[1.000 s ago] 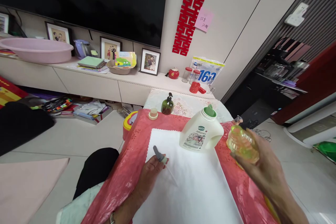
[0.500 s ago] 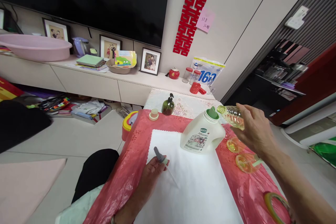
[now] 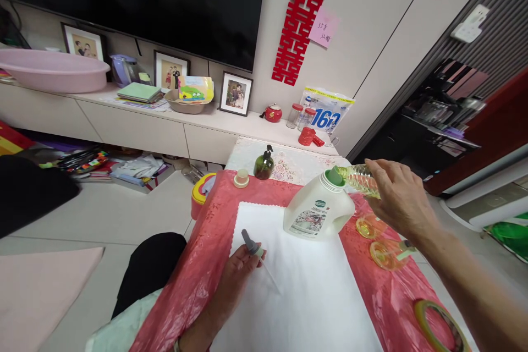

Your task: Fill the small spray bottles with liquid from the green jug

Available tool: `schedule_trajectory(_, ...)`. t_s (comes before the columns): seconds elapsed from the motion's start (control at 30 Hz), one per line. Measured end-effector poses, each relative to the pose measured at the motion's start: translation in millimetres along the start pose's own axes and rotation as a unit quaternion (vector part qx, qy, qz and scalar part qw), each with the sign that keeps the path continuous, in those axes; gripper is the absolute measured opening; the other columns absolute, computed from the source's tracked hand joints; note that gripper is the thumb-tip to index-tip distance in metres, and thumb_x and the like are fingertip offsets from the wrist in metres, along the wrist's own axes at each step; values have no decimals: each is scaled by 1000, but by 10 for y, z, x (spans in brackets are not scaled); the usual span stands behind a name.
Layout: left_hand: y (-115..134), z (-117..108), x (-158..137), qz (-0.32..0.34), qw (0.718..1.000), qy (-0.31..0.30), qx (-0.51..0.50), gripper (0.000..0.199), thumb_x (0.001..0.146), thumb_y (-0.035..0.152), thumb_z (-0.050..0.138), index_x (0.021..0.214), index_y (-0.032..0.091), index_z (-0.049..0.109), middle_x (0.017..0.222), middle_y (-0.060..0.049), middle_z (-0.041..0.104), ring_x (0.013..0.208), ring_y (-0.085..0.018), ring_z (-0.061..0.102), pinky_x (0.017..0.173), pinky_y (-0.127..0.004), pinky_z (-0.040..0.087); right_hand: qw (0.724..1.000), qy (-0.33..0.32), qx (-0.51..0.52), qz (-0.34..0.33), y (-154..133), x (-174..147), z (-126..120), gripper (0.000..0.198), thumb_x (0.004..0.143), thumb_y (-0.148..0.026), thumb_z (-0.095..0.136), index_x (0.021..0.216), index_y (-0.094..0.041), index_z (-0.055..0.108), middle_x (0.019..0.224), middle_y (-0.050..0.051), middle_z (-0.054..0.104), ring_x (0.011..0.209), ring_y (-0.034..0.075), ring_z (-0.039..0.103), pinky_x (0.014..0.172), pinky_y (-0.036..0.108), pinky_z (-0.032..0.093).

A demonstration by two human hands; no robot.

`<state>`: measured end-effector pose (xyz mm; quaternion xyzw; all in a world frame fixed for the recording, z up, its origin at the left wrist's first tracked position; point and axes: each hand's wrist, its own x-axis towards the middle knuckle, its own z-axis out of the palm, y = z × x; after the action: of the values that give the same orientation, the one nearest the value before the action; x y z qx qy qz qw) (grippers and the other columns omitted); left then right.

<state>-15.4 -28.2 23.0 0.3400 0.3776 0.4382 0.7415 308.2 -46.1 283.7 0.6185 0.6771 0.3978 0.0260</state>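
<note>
My right hand [image 3: 398, 192] is closed round a clear ribbed bottle [image 3: 362, 180] with yellowish liquid in it. The bottle is tipped nearly level, its mouth at the green spout of a white detergent jug [image 3: 317, 206] with a handle. Whether liquid runs out I cannot tell. In my left hand [image 3: 241, 267] is a pump head [image 3: 252, 245] with a grey top, a pale green collar and a thin tube pointing down over the white cloth [image 3: 305, 297]. The jug stands upright on the cloth's far part.
A dark green pump bottle [image 3: 264, 164] and a cream cap [image 3: 241, 178] stand at the far left of the red table cover [image 3: 198, 247]. Two clear cups with yellow liquid, the nearer one [image 3: 385, 256] holding a stick-like thing, and a tape roll [image 3: 439, 324] lie to the right.
My right hand has moved the ribbed bottle slightly left, bringing its mouth to the jug's spout. My left hand keeps the pump head in about the same place.
</note>
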Motion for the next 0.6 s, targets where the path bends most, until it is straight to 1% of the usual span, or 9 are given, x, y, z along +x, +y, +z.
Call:
schedule_trajectory(0.1, -8, -3, 13, -6, 1000, 2, 0, 63, 62, 62, 88, 105, 17, 76, 100, -12, 79, 94, -26, 69, 89, -38, 53, 1000, 2, -20, -13, 6, 27, -31, 57, 86, -22, 52, 142, -13, 47, 133, 12, 50, 117, 28, 48, 88, 41, 44)
schedule_trajectory(0.27, -28, -15, 16, -5, 1000, 2, -3, 61, 63, 60, 88, 105, 18, 76, 100, -11, 79, 93, -24, 69, 88, -37, 53, 999, 18, -32, -33, 27, 63, -45, 55, 86, -22, 52, 141, -13, 48, 132, 11, 51, 117, 27, 48, 90, 40, 42)
schedule_trajectory(0.6, -43, -17, 26, -1, 1000, 1, 0, 60, 64, 60, 87, 105, 18, 76, 99, -11, 79, 88, -22, 68, 87, -37, 54, 997, 24, -51, -46, 55, 89, -46, 57, 84, -20, 53, 140, -13, 49, 133, 11, 51, 119, 28, 47, 92, 40, 40)
